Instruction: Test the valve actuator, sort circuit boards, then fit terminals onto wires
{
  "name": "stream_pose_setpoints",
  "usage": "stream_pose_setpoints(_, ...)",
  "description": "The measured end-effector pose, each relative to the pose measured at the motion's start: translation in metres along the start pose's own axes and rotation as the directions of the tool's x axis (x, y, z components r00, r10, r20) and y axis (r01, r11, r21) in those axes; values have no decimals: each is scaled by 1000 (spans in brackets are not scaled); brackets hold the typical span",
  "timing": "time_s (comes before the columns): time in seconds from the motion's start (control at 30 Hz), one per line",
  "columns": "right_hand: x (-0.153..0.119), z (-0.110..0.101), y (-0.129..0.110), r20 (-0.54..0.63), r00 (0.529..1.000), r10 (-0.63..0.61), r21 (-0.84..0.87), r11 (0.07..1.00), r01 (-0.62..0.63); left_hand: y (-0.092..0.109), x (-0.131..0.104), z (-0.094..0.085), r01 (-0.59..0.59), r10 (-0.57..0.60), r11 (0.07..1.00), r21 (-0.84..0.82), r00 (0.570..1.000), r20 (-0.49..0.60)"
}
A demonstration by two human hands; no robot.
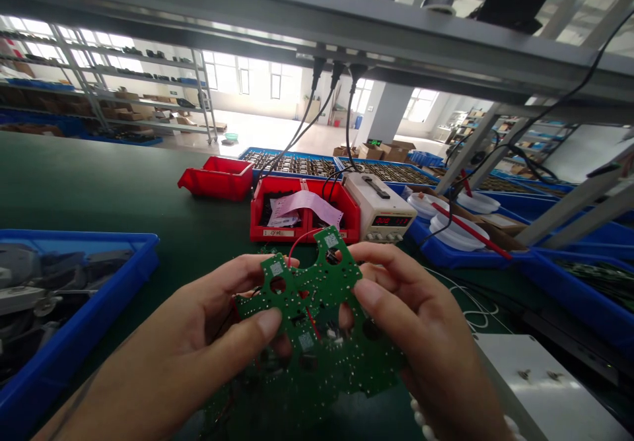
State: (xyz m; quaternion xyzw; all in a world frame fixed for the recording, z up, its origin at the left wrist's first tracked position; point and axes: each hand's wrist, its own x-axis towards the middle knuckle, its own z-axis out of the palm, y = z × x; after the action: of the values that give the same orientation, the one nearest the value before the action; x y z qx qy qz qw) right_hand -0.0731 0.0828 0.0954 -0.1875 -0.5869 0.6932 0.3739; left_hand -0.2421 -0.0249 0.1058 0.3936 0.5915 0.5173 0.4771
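Between my hands is a green circuit board with round cut-outs, solder points and a thin red wire arching over its top edge. My left hand grips the board's left side, thumb on the near face and fingers behind. On the right side, my right hand pinches the board the same way. The board is tilted up toward me, and its lower part looks dark and blurred against the green tabletop. Fingertips show through some of the cut-outs; the rest of the far side is hidden.
Red bins stand ahead, two with dark parts and a pink paper. Beside them is a power supply with a lit display. A blue tray of grey parts lies left. At the right are a white panel with switches and blue trays.
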Motion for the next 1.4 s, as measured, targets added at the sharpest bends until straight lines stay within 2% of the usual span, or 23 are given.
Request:
stream_pose_setpoints(0.27, 0, -4, 5, 25, 994, -103, -125, 987, 106, 3, -5, 4, -69, 90, 981, 183, 990, -108)
stream_pose_setpoints(0.4, 0, -6, 6, 14, 989, -148, -259, 955, 146, -3, -9, 5, -139, 204, 927, 348, 966, -158)
stream_pose_setpoints(0.47, 1, -6, 7, -20, 987, -156, -343, 929, 140, -8, -9, 6, -186, 309, 847, 498, 935, -176)
stream_pose_setpoints(0.57, 2, -4, 7, -43, 989, -145, -417, 902, 114, -12, -8, 8, -247, 490, 666, 704, 856, -163)
stream_pose_setpoints(0.67, 2, -1, 7, -4, 994, -112, -424, 900, 100, -13, -8, 11, -270, 587, 537, 799, 800, -124)
stream_pose_setpoints(0.83, 1, 0, 7, 29, 994, -110, -378, 919, 113, -13, -10, 12, -271, 621, 469, 841, 778, -95)
stream_pose_setpoints(1.0, 1, 0, 11, 42, 991, -129, -346, 928, 136, -15, -10, 13, -265, 634, 467, 844, 766, -111)
stream_pose_setpoints(1.23, 2, 1, 13, 31, 989, -144, -353, 924, 146, -15, -12, 13, -232, 626, 461, 857, 769, -128)
stream_pose_setpoints(1.4, 3, 0, 10, 68, 991, -118, -330, 934, 134, -12, -12, 12, -258, 621, 466, 846, 777, -105)
